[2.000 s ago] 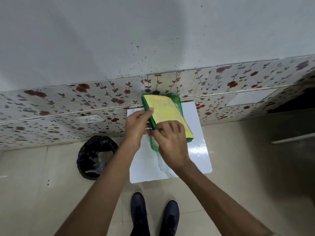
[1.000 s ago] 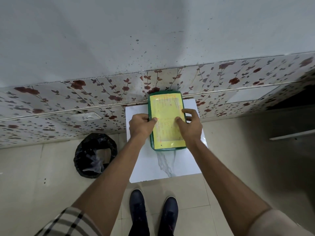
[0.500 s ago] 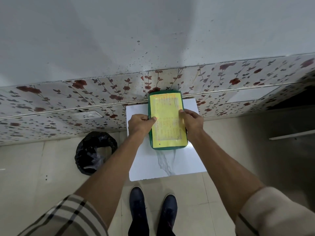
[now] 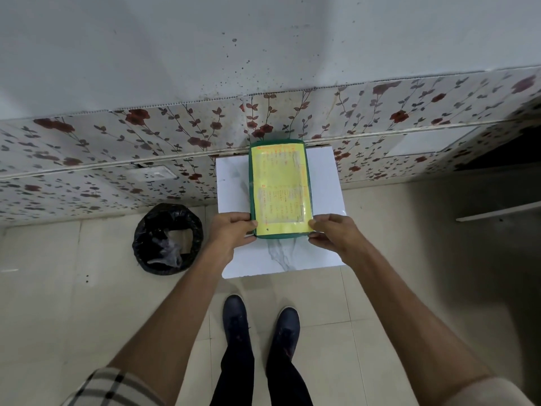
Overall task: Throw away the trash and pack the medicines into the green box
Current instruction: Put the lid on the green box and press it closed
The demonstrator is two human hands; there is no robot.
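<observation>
Both hands, left hand [image 4: 231, 230] and right hand [image 4: 330, 232], pinch the near corners of the rectangular green box [image 4: 279, 190] (glossy yellow lid) on the white marble-look counter [image 4: 325, 183], a black-lined bin [image 4: 167, 238] left of them.

Both hands, left hand [image 4: 231, 230] and right hand [image 4: 330, 232], grip the green box's [image 4: 279, 189] near corners on the white table [image 4: 325, 183].

White marble-pattern tabletop [image 4: 322, 183], square, back edge against the floral-tiled wall. One thing on it: green box [image 4: 279, 235] with a yellow printed lid, lying flat, long side running from the wall toward the near edge, roughly centred. Beige tiled floor [image 4: 73, 303] around the table; black-bagged trash bin [image 4: 167, 238] stands on it left of the table, near the wall.
</observation>
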